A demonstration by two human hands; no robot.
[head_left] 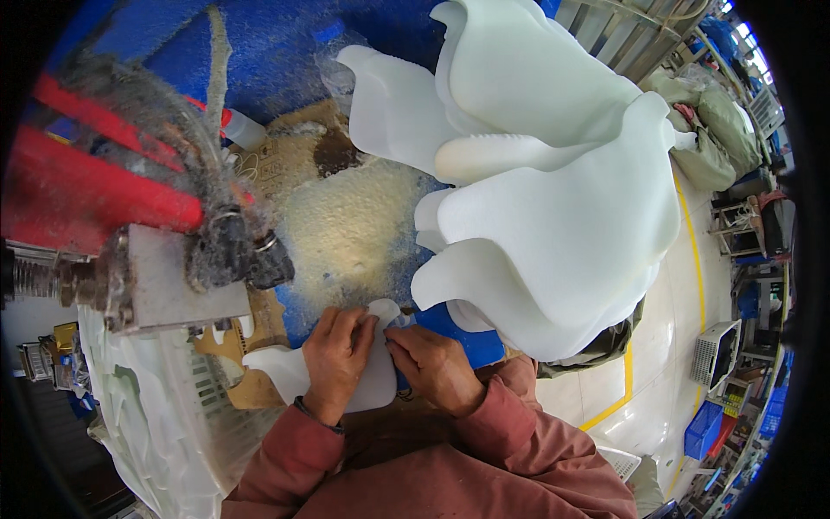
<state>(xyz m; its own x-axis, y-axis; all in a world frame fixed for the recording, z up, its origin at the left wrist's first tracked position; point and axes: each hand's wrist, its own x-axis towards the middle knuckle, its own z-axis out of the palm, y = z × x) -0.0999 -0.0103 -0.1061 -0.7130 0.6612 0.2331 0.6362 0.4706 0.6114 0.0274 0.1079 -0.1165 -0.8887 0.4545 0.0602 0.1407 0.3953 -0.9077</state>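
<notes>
A white, curved, smooth moulded piece (377,381) lies close to my body at the front edge of the blue worktop. My left hand (335,359) is closed on it, thumb and fingers pressed together near its upper end. Just to the right, my right hand (432,367) is curled into a pinch at the piece's right edge. What sits between those fingertips is too small to tell. A pile of fine cream-coloured shavings (346,229) covers the worktop ahead of both hands. Larger white moulded pieces (562,208) stand stacked at the right.
A dusty machine with red arms (104,186) and a metal block (177,281) reaches in from the left. Below it is a pale crate (207,389) beside torn cardboard (246,346). A bottle (244,130) stands behind. At the far right are shelves and a blue bin (703,430).
</notes>
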